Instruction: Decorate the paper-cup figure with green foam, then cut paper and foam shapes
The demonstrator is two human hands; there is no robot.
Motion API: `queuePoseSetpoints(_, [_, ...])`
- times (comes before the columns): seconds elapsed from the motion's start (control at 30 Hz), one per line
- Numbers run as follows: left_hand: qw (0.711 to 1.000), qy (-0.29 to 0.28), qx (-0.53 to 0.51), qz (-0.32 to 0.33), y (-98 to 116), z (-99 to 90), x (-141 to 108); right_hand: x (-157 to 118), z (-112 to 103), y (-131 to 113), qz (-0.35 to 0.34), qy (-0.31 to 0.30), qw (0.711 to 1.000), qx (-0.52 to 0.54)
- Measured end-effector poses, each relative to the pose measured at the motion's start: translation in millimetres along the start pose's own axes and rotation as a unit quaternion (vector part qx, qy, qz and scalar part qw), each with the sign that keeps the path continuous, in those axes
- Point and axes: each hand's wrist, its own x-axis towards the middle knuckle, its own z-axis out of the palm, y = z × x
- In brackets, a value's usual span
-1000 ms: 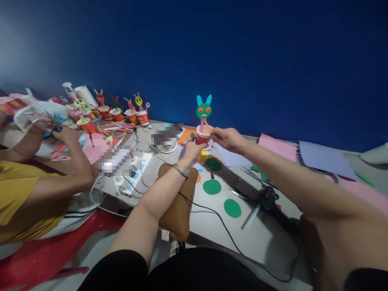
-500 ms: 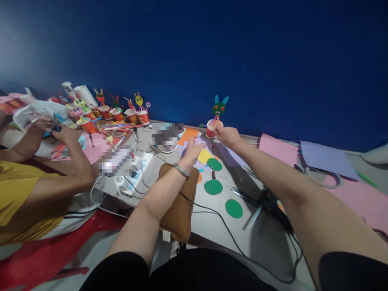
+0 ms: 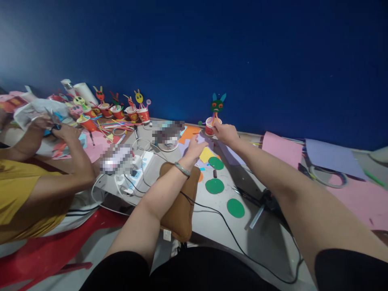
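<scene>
- The right hand (image 3: 226, 134) has thumb and fingers pinched together at the near right side of a red paper cup (image 3: 209, 129), seemingly on its rim; the exact grip is too small to tell.
- The cup is upright by the far edge of the table (image 3: 209, 232), close to the blue wall (image 3: 273, 72); straws rise from it to a green paper face (image 3: 217, 106) with blue ears.
- The left hand (image 3: 194, 150), its fingers spread and holding nothing visible, is apart from the cup, over purple paper toward the near edge.
- Just beside it lie a yellow paper piece (image 3: 206, 155) and an orange sheet (image 3: 188, 134), the latter nearer the far edge.
- Three green discs (image 3: 215, 186) run from the yellow piece toward the near edge, with dark scissors (image 3: 242, 195) to their right.
- A brown cushion (image 3: 178, 206) overlaps the near edge under the left forearm; a white power strip (image 3: 138, 174) lies to its left.
- Farther left, more decorated cups (image 3: 132, 114) line the far edge, near a co-worker in a yellow top (image 3: 27, 198).
</scene>
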Motion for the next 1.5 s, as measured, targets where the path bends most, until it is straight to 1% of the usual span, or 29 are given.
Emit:
queuePoseSetpoints(0.3, [1.0,0.001,0.004,0.004,-2.6,0.2,1.9,-1.2,0.8,3.6,0.016,-0.001,1.0,0.021])
queuePoseSetpoints(0.53, [1.0,-0.001,0.001,0.005,-1.4,-0.2,2.6,-3.8,-5.3,3.8,0.014,-0.01,1.0,0.023])
queuePoseSetpoints(0.63, [1.0,0.004,-0.001,0.009,-0.9,-0.1,4.2,-7.2,-10.9,3.4,0.008,-0.014,1.0,0.023])
queuePoseSetpoints(0.77, [1.0,0.008,-0.003,0.016,-1.4,1.1,6.2,-16.1,-21.3,5.8,-0.005,0.001,1.0,0.021])
queuePoseSetpoints(0.87, [0.999,0.009,0.006,0.043,-4.0,0.9,8.5,-25.7,-31.4,10.9,-0.018,0.018,1.0,0.013])
queuePoseSetpoints(0.97, [0.996,-0.011,0.049,0.07,-8.9,-1.2,12.2,-40.9,-45.8,17.0,-0.05,0.038,0.998,0.002])
queuePoseSetpoints(1.07, [0.983,-0.057,0.133,0.111,-15.1,-2.7,15.6,-66.7,-66.2,22.2,-0.095,0.047,0.994,-0.001])
queuePoseSetpoints(1.17, [0.943,-0.124,0.254,0.176,-20.7,-1.0,14.1,-105.7,-86.8,27.1,-0.15,0.043,0.988,-0.01])
queuePoseSetpoints(1.23, [0.916,-0.16,0.305,0.205,-23.0,1.8,8.4,-138.2,-94.7,30.6,-0.205,0.015,0.978,-0.03])
queuePoseSetpoints(1.3, [0.9,-0.177,0.332,0.22,-23.0,4.4,-0.2,-174.1,-95.1,33.9,-0.255,-0.014,0.966,-0.043])
queuePoseSetpoints(1.4, [0.868,-0.189,0.39,0.241,-16.1,5.5,-12.8,-228.6,-84.4,37.7,-0.335,-0.047,0.941,-0.028])
queuePoseSetpoints(1.47, [0.843,-0.195,0.436,0.248,-6.8,3.3,-17.9,-261.4,-76.3,39.1,-0.382,-0.046,0.923,-0.003])
queuePoseSetpoints(1.5, [0.83,-0.195,0.46,0.248,-1.3,1.1,-19.7,-276.0,-73.6,39.5,-0.387,-0.034,0.921,0.006])
